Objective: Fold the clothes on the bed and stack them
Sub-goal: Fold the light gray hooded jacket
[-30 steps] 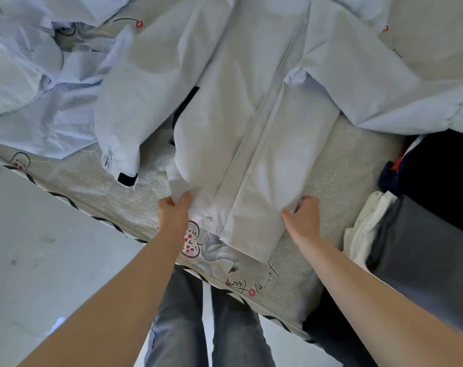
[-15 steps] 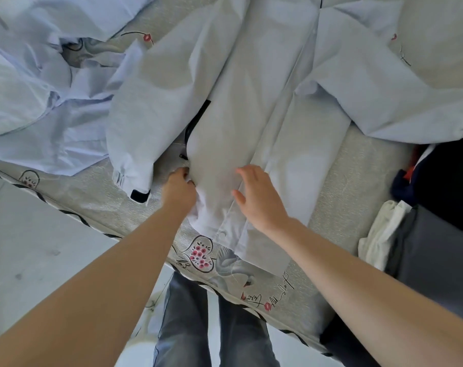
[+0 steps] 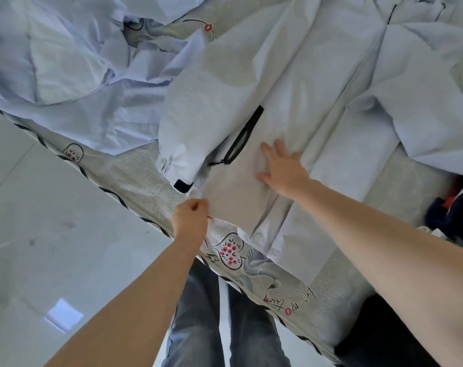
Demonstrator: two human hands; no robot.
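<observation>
Pinching the pale jacket (image 3: 291, 107) at its near hem corner, my left hand (image 3: 190, 221) curls tight; my right hand (image 3: 283, 168) lies spread flat on its front, just beside the black pocket zipper (image 3: 242, 140), on the bed (image 3: 400, 197).

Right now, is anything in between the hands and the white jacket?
No, nothing visible. The left hand already pinches the white jacket at its near hem corner, and the right hand lies flat on its front panel beside the black zipper pocket.
</observation>
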